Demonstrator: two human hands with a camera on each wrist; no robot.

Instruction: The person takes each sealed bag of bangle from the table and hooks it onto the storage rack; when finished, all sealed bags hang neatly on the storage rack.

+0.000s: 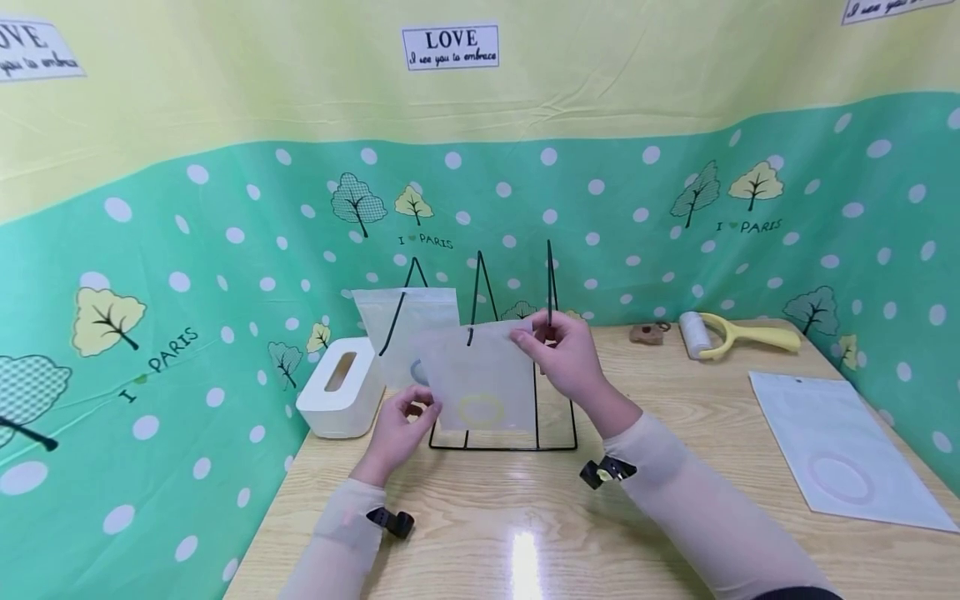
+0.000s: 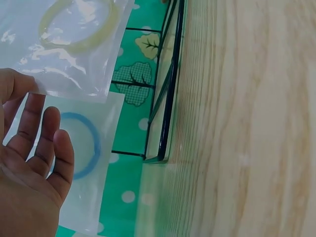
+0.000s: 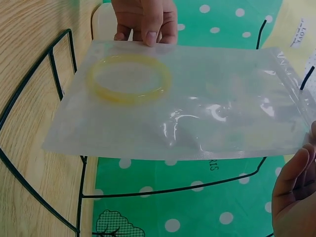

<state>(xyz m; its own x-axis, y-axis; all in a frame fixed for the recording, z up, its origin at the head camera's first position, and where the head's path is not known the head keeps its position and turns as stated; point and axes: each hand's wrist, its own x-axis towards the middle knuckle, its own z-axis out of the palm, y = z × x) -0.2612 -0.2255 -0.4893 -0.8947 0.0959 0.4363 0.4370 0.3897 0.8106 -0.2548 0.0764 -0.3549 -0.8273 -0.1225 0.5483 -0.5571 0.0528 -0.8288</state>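
Note:
A translucent plastic bag point(image 1: 480, 367) holding a yellow ring point(image 3: 129, 98) is held up in front of a black wire rack point(image 1: 502, 450). My left hand point(image 1: 401, 429) pinches the bag's left edge low down, between thumb and forefinger, its other fingers loosely bent in the left wrist view. My right hand point(image 1: 566, 354) pinches the upper right corner, beside the rack's right prong. The tip of the middle prong point(image 1: 471, 336) shows at the bag's top edge; whether it passes through cannot be told. A second bag point(image 1: 405, 321) with a blue ring point(image 2: 81, 170) hangs on the left prong.
A white tissue box point(image 1: 352, 414) stands left of the rack. Toward the back right are a small brown object point(image 1: 647, 334) and a yellow-handled lint roller point(image 1: 765, 335). A third bag point(image 1: 885, 442) with a pinkish ring lies at the right. Patterned cloth point(image 1: 615, 192) surrounds the wooden table.

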